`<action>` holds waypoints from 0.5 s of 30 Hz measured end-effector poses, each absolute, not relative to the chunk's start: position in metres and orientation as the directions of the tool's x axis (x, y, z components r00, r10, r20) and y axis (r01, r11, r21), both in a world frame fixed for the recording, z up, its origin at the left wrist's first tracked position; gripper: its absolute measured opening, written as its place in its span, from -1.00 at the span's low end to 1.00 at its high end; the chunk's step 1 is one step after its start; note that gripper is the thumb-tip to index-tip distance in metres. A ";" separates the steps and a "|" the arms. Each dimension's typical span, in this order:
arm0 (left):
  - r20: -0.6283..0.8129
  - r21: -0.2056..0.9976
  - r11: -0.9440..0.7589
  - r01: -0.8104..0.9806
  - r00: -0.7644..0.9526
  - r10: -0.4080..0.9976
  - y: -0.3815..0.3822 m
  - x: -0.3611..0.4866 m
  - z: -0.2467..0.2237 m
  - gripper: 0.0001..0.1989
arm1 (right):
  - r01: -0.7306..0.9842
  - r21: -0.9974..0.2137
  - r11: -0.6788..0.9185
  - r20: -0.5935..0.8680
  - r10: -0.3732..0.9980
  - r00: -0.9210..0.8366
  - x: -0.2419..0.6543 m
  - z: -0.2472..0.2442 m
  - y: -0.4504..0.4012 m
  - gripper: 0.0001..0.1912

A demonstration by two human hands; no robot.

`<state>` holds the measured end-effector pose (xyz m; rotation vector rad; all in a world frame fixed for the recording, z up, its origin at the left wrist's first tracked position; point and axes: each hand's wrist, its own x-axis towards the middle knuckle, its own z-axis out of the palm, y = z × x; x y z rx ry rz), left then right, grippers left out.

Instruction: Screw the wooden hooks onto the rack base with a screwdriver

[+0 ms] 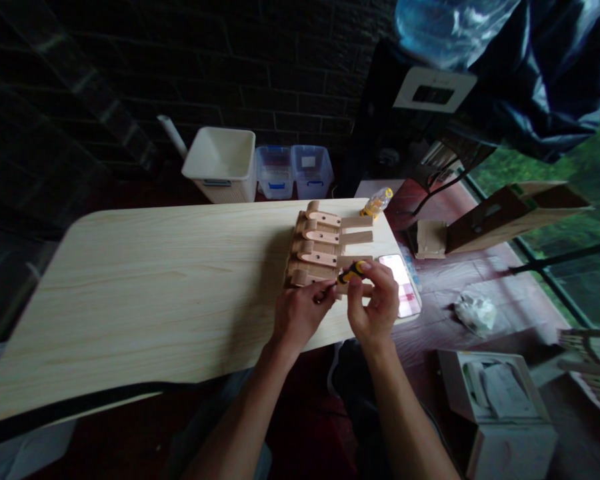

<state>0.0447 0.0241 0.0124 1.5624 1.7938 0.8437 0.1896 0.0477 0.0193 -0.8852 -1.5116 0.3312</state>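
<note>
My right hand (375, 303) grips the yellow and black handle of a screwdriver (351, 273) between thumb and fingers. The shaft points left, toward my left hand (300, 312), whose fingers are pinched together at the tip end; what they hold is hidden. Both hands are over the near edge of a wooden rack (320, 256), which has several curved arms with dark screws or holes in them. Flat wooden slats (357, 237) stick out on its right side.
The rack is on a pale wooden table (145, 280). Right of it lie a phone (403, 283) with a lit screen and a clear bottle (379, 201) with yellow parts. Beyond the far edge stand a white bin (220, 157) and plastic boxes (311, 170). Cardboard (500, 217) stands to the right.
</note>
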 end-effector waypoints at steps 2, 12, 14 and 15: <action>-0.039 0.788 0.104 0.607 -0.119 0.992 0.024 0.044 0.012 -0.79 | 0.319 -0.679 0.661 0.716 0.692 0.093 0.188 0.020 0.048 -0.61; -0.057 0.755 0.105 0.648 -0.094 0.994 0.024 0.045 0.017 -0.79 | 0.274 -0.706 0.652 0.696 0.710 0.105 0.183 0.021 0.048 -0.65; -0.072 0.749 0.120 0.651 -0.100 0.992 0.025 0.045 0.018 -0.79 | 0.302 -0.690 0.658 0.709 0.699 0.098 0.184 0.022 0.049 -0.62; -0.082 0.746 0.131 0.653 -0.106 0.991 0.025 0.044 0.018 -0.79 | 0.314 -0.683 0.660 0.714 0.693 0.097 0.184 0.022 0.049 -0.61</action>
